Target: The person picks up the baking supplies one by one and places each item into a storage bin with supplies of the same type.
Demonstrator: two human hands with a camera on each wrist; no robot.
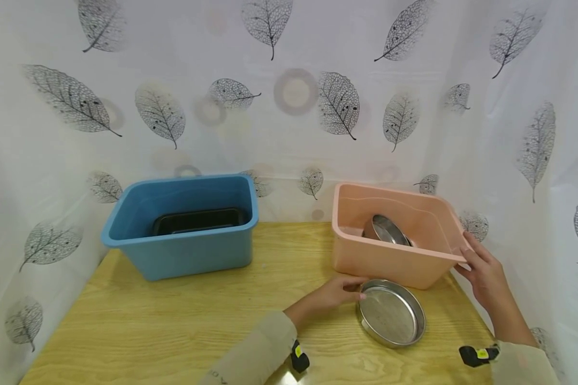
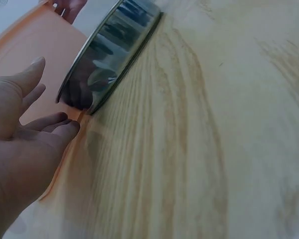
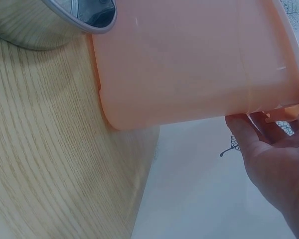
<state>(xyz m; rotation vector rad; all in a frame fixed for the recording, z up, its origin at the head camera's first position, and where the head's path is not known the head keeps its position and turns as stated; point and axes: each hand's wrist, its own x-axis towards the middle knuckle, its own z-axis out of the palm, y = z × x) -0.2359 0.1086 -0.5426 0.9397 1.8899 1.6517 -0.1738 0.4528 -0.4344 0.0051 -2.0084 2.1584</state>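
Observation:
A round metal cake pan [image 1: 391, 313] lies on the table in front of the pink plastic bin [image 1: 385, 263]. Beside the pan's left edge is my left hand [image 1: 338, 291]. The left wrist view shows that hand's fingers [image 2: 52, 132] loosely extended just short of the pan's shiny side wall [image 2: 107, 59], with nothing held. My right hand [image 1: 486, 272] grips the bin's right front corner at the rim; the right wrist view shows the hand [image 3: 279, 154] under that rim, some fingers hidden. Inside the bin, another round metal pan [image 1: 389, 229] leans at a tilt.
A blue plastic bin [image 1: 199, 254] stands at the back left with a black rectangular pan [image 1: 199, 220] inside. Both bins sit on the wood-grain table [image 1: 173, 315]. A white leaf-print curtain [image 1: 289, 144] hangs behind and along the sides.

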